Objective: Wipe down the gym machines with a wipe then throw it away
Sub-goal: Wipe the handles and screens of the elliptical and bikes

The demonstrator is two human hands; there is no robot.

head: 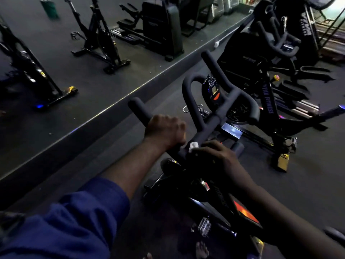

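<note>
A black spin bike stands right in front of me, its padded handlebar (pixel 220 107) reaching away toward a small console (pixel 212 88). My left hand (pixel 164 129) grips the left arm of the handlebar, fingers curled round it. My right hand (pixel 214 157) presses a small white wipe (pixel 193 146) against the handlebar's near centre; only a corner of the wipe shows past the fingers. The room is dim.
A wall mirror on the left reflects other bikes (pixel 99 36) and a green bin (pixel 49 8). A second spin bike (pixel 268 103) and further machines (pixel 280 40) stand ahead on the right. Dark rubber floor (pixel 308 176) lies to the right. Bare toes (pixel 201 249) show below.
</note>
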